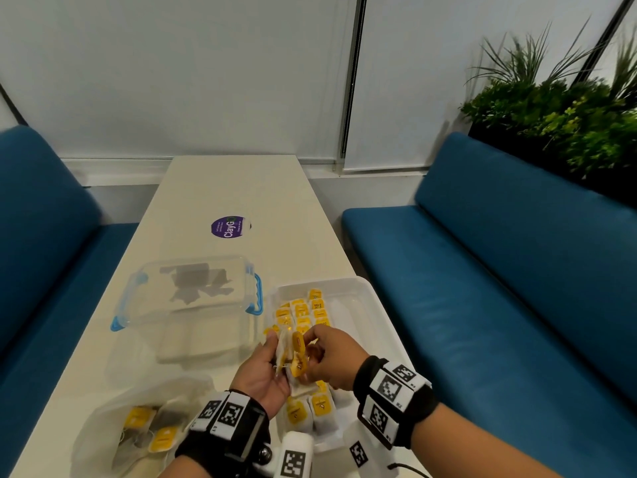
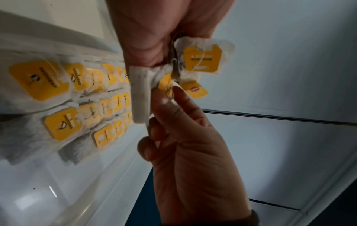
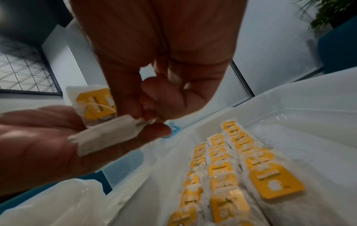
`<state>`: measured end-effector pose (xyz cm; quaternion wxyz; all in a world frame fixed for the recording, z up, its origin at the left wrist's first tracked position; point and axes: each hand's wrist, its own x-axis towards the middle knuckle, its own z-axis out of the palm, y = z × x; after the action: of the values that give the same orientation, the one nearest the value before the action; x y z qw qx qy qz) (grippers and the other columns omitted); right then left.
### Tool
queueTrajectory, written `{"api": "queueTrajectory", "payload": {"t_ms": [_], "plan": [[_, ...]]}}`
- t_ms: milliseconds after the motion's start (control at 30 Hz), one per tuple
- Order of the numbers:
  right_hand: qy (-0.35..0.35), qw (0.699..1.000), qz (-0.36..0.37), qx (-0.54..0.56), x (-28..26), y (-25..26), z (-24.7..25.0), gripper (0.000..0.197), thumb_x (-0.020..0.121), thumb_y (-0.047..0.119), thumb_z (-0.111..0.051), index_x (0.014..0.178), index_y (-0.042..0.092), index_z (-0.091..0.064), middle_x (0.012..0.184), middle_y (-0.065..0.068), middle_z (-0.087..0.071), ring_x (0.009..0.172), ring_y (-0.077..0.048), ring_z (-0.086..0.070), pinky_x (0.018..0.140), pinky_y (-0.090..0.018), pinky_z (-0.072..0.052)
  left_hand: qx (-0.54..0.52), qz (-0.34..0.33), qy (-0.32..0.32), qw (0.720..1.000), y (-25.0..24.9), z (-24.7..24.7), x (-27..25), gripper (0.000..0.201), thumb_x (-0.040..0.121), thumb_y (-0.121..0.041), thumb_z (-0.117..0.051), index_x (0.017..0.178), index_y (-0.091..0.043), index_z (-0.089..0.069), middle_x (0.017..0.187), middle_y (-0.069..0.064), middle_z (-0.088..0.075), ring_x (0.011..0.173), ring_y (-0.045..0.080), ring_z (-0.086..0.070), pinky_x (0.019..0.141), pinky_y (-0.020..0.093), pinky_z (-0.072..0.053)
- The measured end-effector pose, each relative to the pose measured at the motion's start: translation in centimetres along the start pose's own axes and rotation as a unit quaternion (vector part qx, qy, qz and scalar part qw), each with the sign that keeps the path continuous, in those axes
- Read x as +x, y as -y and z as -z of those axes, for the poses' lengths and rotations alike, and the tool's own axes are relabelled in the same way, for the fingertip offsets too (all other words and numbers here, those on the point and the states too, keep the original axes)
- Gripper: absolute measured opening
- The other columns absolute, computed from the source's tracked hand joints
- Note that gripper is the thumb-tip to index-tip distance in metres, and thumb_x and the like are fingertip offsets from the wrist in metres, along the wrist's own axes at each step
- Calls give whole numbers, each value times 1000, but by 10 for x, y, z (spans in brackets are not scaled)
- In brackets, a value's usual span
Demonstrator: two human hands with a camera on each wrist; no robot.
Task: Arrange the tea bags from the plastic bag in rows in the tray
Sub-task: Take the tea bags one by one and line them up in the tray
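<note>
My left hand [image 1: 275,357] holds a small bunch of tea bags [image 1: 293,355] with yellow tags above the white tray [image 1: 348,282]. My right hand [image 1: 312,343] pinches one white tea bag [image 2: 139,94] at the edge of that bunch. The pinch shows in the right wrist view, where the right hand [image 3: 146,114] meets that tea bag [image 3: 108,134] on the left hand's fingers [image 3: 58,145]. Several tea bags [image 1: 303,312] lie in rows in the tray [image 3: 289,99]. The plastic bag [image 1: 113,419] at lower left holds more tea bags [image 1: 138,417].
A clear box lid with blue clips [image 1: 189,291] lies left of the tray, over a clear container. A purple sticker [image 1: 228,227] is on the long white table [image 1: 234,188]. Blue benches [image 1: 499,270] flank both sides, with plants [image 1: 568,115] at the back right.
</note>
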<state>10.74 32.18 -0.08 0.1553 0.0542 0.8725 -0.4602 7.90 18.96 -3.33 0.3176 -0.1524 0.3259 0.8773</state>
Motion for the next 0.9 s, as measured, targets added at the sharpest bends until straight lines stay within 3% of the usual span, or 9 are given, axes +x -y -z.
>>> {"api": "queueTrajectory", "payload": {"t_ms": [100, 267, 367, 433, 567, 633, 733, 800, 900], "plan": [[4, 999, 18, -36, 1, 2, -2, 39, 73, 8, -76, 95, 23, -48, 70, 14, -45, 59, 0, -43, 50, -11, -38, -4, -2, 3, 1000, -2, -1, 1, 39, 98, -35, -36, 103, -2, -58, 74, 20, -71, 64, 31, -71, 52, 44, -58], [19, 999, 43, -13, 0, 5, 5, 29, 76, 7, -75, 68, 24, -53, 69, 13, -52, 59, 1, -47, 58, -11, -41, 2, -17, -20, 1000, -7, 5, 4, 36, 95, -35, -41, 118, -9, -53, 80, 15, -68, 64, 28, -69, 55, 41, -58], [6, 998, 54, -9, -5, 8, 19, 8, 78, 5, -73, 76, 6, -65, 62, 16, -57, 59, 5, -54, 59, -9, -45, 6, -20, -35, 999, -10, 7, 6, 39, 97, -35, -39, 125, -9, -49, 101, 20, -67, 64, 28, -71, 49, 39, -57], [-22, 997, 55, -42, -5, 8, 30, 9, 76, 10, -76, 72, 10, -67, 67, 13, -54, 62, 1, -51, 62, -12, -44, 24, -8, -35, 999, -10, 7, 5, 40, 97, -35, -39, 125, -8, -50, 110, 24, -63, 65, 29, -72, 49, 41, -57], [-15, 998, 48, -25, -5, 9, 40, 26, 78, 11, -74, 63, 25, -57, 72, 10, -56, 59, 2, -51, 53, -6, -41, 67, 17, -23, 997, -7, 6, 3, 25, 98, -30, -40, 100, -9, -52, 69, 14, -70, 63, 28, -71, 52, 44, -57], [1, 999, 35, -35, -6, 8, 35, 23, 82, 11, -70, 67, 22, -56, 73, 4, -61, 54, 1, -53, 41, -4, -35, 53, 30, -19, 998, -5, 3, 1, 23, 98, -28, -41, 94, -8, -52, 64, 13, -68, 62, 28, -71, 53, 46, -56], [23, 997, 6, -78, -6, 1, 28, 18, 84, 10, -66, 75, 22, -56, 76, 6, -60, 55, 1, -54, 39, -10, -38, 46, 28, -34, 998, -3, 3, 3, 25, 97, -27, -43, 92, -5, -53, 63, 14, -68, 59, 26, -70, 53, 43, -57], [44, 991, -32, -125, -4, -4, 26, 15, 83, 9, -66, 81, 22, -59, 79, 6, -58, 61, -4, -54, 46, -15, -43, 53, 14, -48, 997, -4, 7, 4, 26, 96, -28, -45, 89, -4, -55, 62, 14, -66, 56, 23, -68, 54, 39, -58], [104, 957, -56, -266, 1, -6, 26, 19, 83, 6, -66, 101, 11, -68, 103, -4, -65, 88, -15, -58, 79, -25, -49, 55, 7, -63, 996, -7, 11, 6, 25, 96, -28, -47, 87, -7, -56, 60, 11, -66, 51, 20, -65, 53, 34, -57]]}}
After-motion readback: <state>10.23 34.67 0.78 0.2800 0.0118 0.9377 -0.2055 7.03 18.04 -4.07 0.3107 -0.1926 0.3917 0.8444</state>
